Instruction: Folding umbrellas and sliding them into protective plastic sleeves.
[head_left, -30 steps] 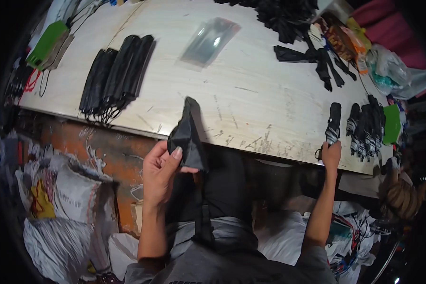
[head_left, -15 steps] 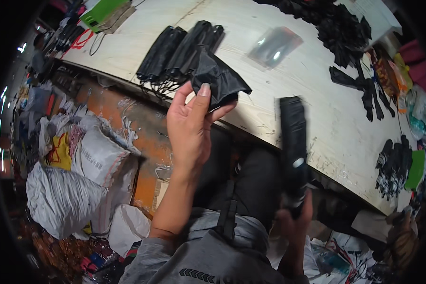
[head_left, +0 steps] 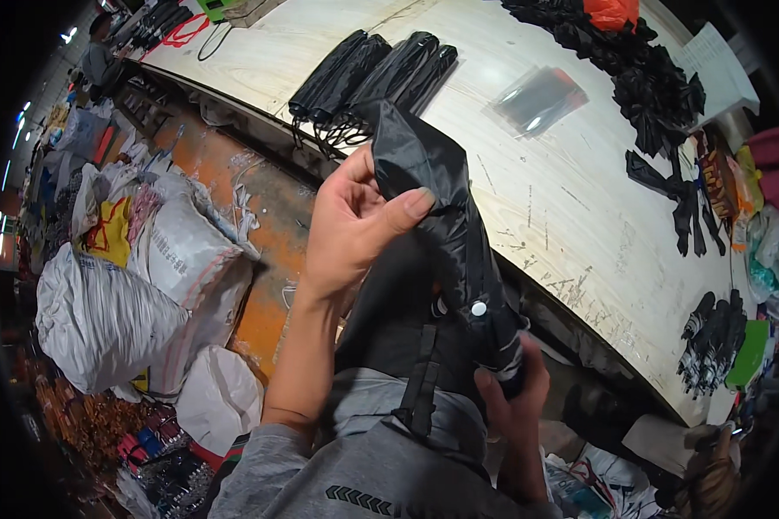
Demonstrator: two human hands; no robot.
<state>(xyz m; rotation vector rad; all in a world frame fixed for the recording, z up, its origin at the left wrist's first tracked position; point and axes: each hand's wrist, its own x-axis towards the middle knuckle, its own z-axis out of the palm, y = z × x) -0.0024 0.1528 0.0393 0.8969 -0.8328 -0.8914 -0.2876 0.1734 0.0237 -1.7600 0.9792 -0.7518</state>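
The black sleeve, pinched by the left hand, appears only started onto the folded umbrella, gripped at its bare lower end by the right hand near the lap. The umbrella's long axis runs diagonally, top away and leftward. Smooth bundles seem finished; the bare cluster seems outstanding.

Grey shirt, dark chevrons, seemingly black trousers
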